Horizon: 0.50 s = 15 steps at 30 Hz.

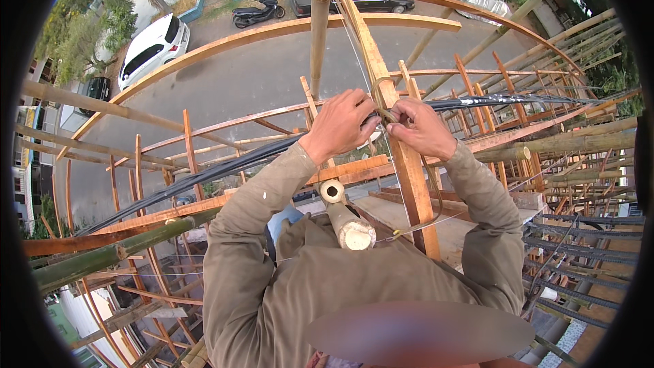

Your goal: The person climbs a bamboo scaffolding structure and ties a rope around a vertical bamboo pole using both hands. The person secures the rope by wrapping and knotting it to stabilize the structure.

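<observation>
A long reddish-brown wooden beam [409,177] stands upright in front of me. Around it loops a thin brownish-green tie strip [383,83], one length of which hangs down along the beam's right side. My left hand [342,125] is at the beam's left edge, its fingers curled and thumb pressed in on the strip. At the right edge my right hand [424,127] pinches the strip between thumb and fingers. A pale string runs down the beam's face. Where the strip crosses between my hands, the fingers partly hide it.
A bundle of black cables [225,167] crosses close behind my hands. Bamboo poles [320,27] and wooden lattice surround me, with cut bamboo ends [357,237] near my body. Dark reinforcing bars [579,253] lie at right. Far below are a street, a white car [153,51] and a motorbike [257,11].
</observation>
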Motion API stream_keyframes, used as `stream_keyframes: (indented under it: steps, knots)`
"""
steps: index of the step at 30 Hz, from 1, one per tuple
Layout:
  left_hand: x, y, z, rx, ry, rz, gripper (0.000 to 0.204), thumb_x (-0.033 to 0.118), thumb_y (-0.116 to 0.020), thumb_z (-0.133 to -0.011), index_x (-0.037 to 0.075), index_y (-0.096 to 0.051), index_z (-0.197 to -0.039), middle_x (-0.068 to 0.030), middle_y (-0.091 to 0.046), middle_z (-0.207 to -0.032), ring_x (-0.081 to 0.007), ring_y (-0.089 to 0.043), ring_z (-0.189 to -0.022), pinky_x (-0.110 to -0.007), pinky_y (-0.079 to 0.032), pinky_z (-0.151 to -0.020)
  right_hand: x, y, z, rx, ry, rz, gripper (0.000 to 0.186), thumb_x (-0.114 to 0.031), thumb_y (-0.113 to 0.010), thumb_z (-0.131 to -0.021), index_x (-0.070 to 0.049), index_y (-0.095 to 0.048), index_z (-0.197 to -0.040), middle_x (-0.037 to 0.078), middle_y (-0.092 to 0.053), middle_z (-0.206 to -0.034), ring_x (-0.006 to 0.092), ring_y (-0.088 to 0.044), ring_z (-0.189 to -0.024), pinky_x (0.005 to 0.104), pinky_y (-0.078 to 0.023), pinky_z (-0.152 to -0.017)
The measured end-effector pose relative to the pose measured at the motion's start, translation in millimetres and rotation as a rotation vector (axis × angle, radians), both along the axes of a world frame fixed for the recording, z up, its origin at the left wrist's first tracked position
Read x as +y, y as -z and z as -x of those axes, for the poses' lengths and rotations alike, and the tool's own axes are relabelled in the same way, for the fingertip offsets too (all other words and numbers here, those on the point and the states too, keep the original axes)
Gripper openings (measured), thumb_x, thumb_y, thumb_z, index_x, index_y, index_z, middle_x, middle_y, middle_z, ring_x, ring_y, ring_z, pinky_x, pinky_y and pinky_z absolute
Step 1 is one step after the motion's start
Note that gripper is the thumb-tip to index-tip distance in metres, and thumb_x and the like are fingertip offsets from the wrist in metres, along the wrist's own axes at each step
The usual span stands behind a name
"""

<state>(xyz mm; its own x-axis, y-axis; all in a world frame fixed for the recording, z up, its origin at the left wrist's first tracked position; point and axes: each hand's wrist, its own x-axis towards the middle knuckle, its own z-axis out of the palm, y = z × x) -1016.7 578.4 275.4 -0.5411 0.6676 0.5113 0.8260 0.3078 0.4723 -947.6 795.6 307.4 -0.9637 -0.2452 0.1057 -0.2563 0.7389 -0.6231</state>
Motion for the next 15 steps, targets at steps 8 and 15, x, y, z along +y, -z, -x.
stream_keyframes:
  steps: [8,15]
  knots:
    - [-13,2,-12,-0.068,-0.073,0.325,0.034,0.029,-0.069,-0.092,0.005,-0.056,-0.112,-0.0156,-0.064,-0.093,-0.0373,-0.067,-0.079,-0.045,-0.053,-0.062,-6,-21,0,-0.255,0.063,0.118,0.020,-0.015,-0.069,-0.088,0.002,-0.059,-0.088,0.004,-0.058,-0.076,0.0113,-0.049,-0.066,0.0301,-0.044,-0.061]
    - [-13,7,-8,-0.041,-0.046,0.299,0.030,0.030,-0.067,-0.094,0.003,-0.057,-0.102,-0.0163,-0.064,-0.086,-0.0384,-0.066,-0.069,-0.048,-0.052,-0.058,10,-73,-17,-0.384,-0.029,-0.060,0.026,-0.020,-0.070,-0.086,0.005,-0.064,-0.087,0.009,-0.063,-0.072,0.0179,-0.060,-0.066,0.0388,-0.048,-0.062]
